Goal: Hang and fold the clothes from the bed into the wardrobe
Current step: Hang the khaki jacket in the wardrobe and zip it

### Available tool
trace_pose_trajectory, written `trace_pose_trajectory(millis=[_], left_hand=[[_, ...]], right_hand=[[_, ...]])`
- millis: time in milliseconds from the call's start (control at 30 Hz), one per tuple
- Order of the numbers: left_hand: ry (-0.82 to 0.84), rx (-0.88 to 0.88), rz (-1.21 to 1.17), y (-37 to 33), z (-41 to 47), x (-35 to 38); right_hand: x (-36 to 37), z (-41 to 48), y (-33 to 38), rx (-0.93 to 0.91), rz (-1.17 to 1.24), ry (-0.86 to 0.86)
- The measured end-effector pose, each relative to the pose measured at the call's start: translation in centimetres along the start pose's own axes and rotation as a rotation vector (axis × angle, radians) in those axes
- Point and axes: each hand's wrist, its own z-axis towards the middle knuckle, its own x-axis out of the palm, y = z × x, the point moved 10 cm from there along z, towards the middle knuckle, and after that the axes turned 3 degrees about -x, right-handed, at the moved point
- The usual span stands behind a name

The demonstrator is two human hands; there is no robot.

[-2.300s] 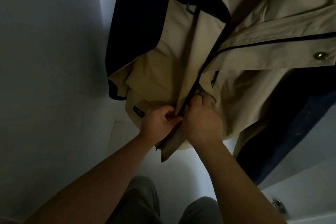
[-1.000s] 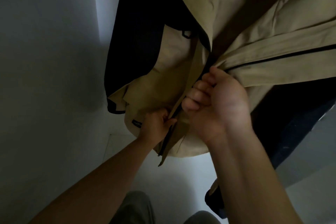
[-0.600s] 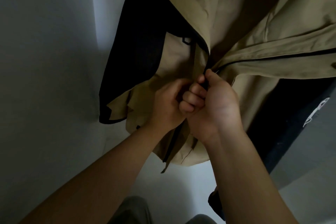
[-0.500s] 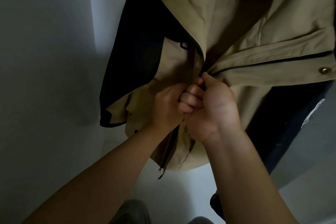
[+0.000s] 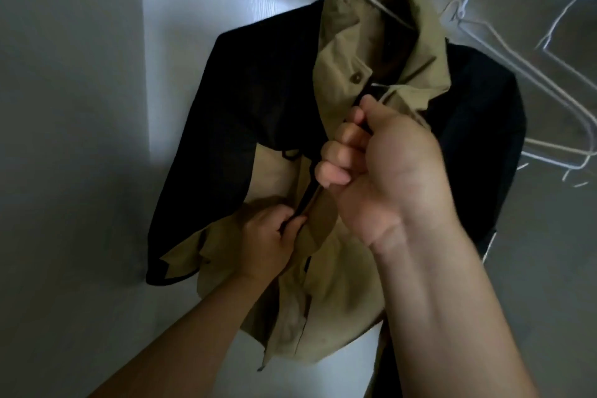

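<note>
Right grip point(image 5: 381, 171) risen to collar point(image 5: 347, 48) | left grip point(image 5: 268, 242) pinches jacket point(image 5: 336, 310) lower

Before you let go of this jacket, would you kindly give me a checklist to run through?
1. The jacket sits on its wire hanger: ok.
2. The left hand grips the lower front by the zip: ok.
3. Zipped fully: cannot tell; the right hand pinches near the collar, hiding the pull.
4. Hanger hook on a rail: cannot tell, out of frame.
5. The empty hangers hang beside it on the right: ok.
</note>
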Motion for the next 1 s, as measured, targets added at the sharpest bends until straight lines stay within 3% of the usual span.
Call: trace_pose_trajectory(millis=[133, 267, 400, 533, 633, 833, 1000], left_hand=[[0.102, -0.065, -0.077, -1.5, 1.9, 0.6], [-0.012, 0.035, -0.090, -6.4, 6.0, -1.6], [-0.013, 0.173, 0.060, -10.1, 8.1, -1.5], [-0.099, 0.186, 0.015, -9.6, 8.1, -2.5], [-0.119, 0.199, -0.041, -9.6, 8.2, -2.8], [-0.024, 0.231, -0.053, -9.2, 10.1, -3.0], [-0.071, 0.348, -0.058, -10.5, 10.9, -4.1]], right_hand=[[0.4, -0.2, 0.4, -0.017, -0.013, -0.020], [0.4, -0.3, 0.3, -0.070, -0.046, -0.001], [1.0, -0.2, 1.9, -0.206, -0.334, -0.009], [3.2, 0.2, 3.8, -0.167, -0.077, -0.002], [4.2, 0.3, 5.5, -0.196, -0.102, 0.003], [2.2, 0.2, 6.8, -0.376, -0.515, 0.019], [-1.4, -1.1, 9.1, -0.626, -0.769, -0.151]])
